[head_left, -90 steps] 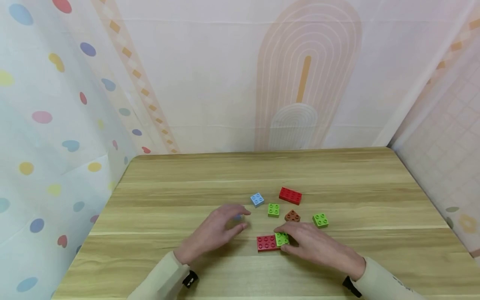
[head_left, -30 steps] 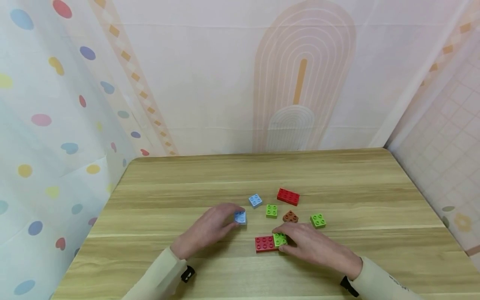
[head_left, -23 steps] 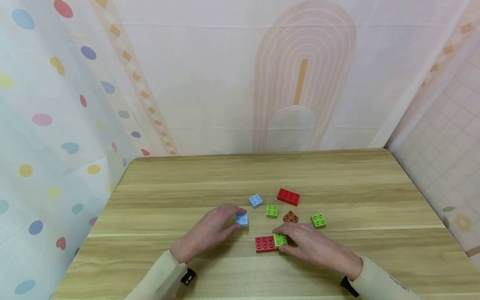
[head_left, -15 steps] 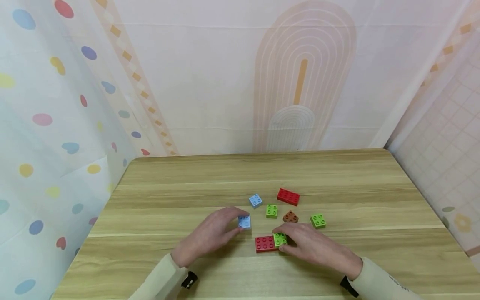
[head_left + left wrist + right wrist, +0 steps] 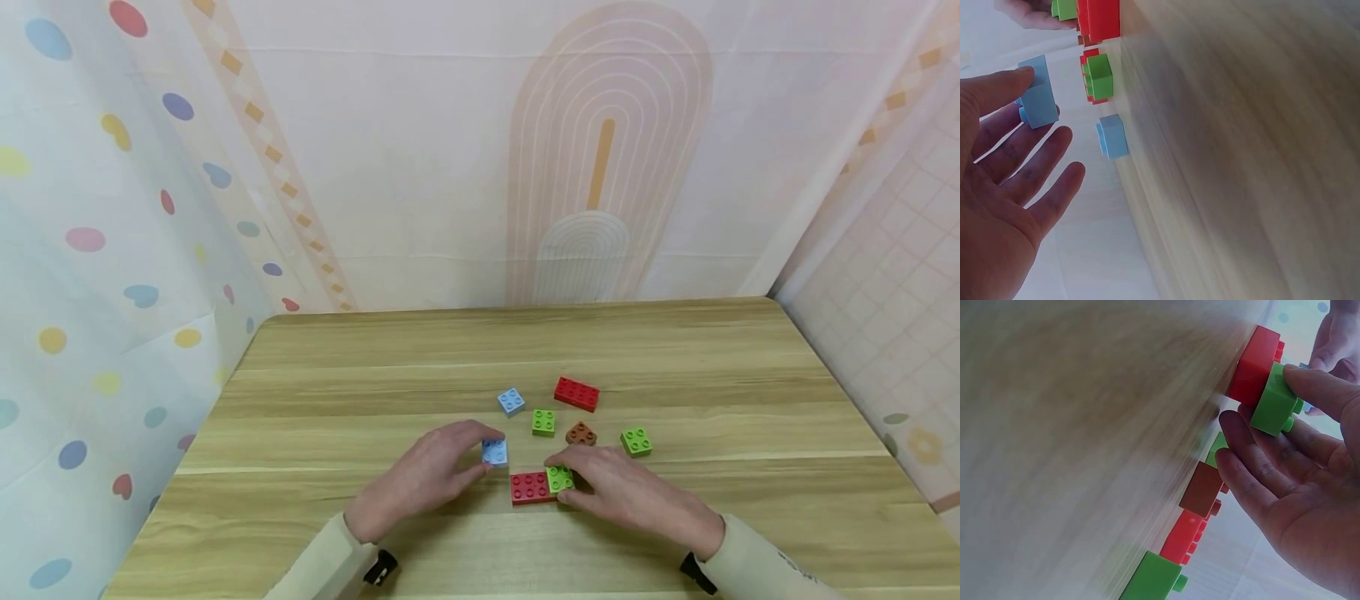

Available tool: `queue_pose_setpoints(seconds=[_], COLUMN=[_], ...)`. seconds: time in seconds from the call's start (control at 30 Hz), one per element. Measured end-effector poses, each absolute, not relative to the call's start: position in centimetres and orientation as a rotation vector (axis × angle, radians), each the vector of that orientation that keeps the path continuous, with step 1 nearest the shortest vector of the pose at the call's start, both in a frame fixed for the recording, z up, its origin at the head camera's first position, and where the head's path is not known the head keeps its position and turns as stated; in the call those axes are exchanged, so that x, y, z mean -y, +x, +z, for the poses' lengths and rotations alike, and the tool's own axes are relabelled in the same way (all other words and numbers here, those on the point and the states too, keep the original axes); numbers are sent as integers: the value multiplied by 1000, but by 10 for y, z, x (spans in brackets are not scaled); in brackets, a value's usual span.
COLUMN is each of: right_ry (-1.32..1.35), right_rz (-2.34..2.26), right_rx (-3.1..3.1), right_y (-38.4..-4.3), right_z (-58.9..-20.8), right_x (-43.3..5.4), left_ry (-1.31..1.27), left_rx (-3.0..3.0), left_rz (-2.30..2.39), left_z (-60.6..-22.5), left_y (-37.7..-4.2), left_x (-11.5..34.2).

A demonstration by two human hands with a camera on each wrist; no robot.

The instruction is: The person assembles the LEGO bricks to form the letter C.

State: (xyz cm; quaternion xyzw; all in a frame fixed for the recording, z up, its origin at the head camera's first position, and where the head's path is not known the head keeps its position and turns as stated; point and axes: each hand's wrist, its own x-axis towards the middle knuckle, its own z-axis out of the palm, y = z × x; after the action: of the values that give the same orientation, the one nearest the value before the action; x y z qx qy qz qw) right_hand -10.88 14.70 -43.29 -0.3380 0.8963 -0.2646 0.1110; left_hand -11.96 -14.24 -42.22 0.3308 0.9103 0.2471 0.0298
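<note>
My left hand (image 5: 423, 475) pinches a light blue toy brick (image 5: 494, 452) between thumb and fingers; in the left wrist view that blue brick (image 5: 1038, 94) hangs clear of the table, other fingers spread. My right hand (image 5: 637, 496) pinches a green square brick (image 5: 559, 479) by its sides. This green brick (image 5: 1274, 403) sits on the right end of a long red brick (image 5: 529, 488) lying on the table, overhanging it slightly in the right wrist view. The held blue brick is just up and left of the red one, apart from it.
Behind the hands lie a second blue brick (image 5: 512, 402), a green brick (image 5: 543, 422), a brown three-studded brick (image 5: 581, 434) and another long red brick (image 5: 577, 393). One more green brick (image 5: 636, 442) lies beyond the right hand. A patterned curtain (image 5: 420, 167) borders the wooden table (image 5: 337, 350).
My left hand has taken hold of the blue brick, lifted it, and brought it right and nearer to the front red brick. The right hand stays on the green brick.
</note>
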Motion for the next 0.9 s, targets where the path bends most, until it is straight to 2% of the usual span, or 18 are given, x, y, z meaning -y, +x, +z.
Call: queue_pose_setpoints(seconds=[0.9], right_ry=[-985], right_rz=[-752], right_rx=[-2641], right_y=[-109], right_z=[-432], right_x=[-147], left_ry=[1082], left_rx=[-2714], left_rz=[715], left_z=[-429], left_y=[-113], left_x=[132])
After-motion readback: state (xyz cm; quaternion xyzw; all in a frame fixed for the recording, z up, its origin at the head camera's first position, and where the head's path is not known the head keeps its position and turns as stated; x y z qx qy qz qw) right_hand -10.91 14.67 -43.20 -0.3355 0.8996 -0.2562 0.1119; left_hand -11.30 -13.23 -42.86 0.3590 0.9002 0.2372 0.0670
